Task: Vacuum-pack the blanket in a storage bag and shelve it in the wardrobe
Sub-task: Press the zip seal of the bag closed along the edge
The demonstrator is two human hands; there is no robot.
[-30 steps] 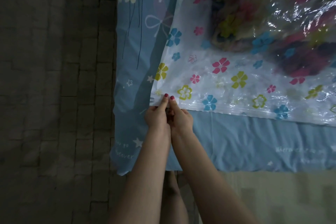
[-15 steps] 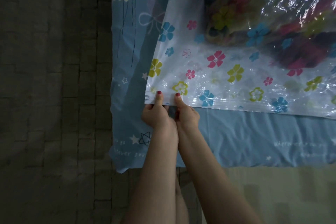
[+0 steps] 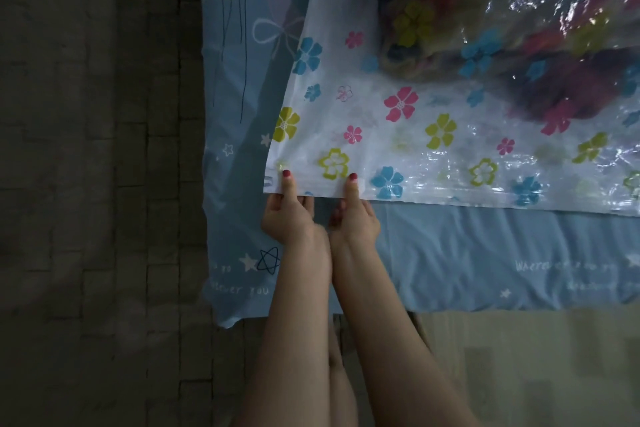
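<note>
I see both hands at the near edge of the storage bag [image 3: 398, 146], side by side with a short gap between them. My left hand [image 3: 289, 215] pinches the bag's near left corner: its thumb lies flat on top of the plastic with the red nail pointing away, and the other fingers are tucked under the edge. My right hand [image 3: 353, 218] grips the same edge just to the right in the same way, thumb on top, fingers curled beneath. Between the two thumbs runs the ridged closing strip [image 3: 318, 184] along the bag's rim; I cannot tell whether it is pressed shut there.

The bag is clear plastic printed with pink, blue and yellow-green flowers, and it spreads out ahead of and to the right of my hands. The blanket [image 3: 512, 45] lies inside it, a dark, multicoloured mass well beyond my right hand, blurred behind the shiny wrinkled film.

The bag rests on a bed covered with a light blue sheet [image 3: 485, 260], which bears white stars and faint lettering near my wrists. Left of my left hand is dark brick-patterned floor [image 3: 97, 184]; below my forearms the floor turns paler
</note>
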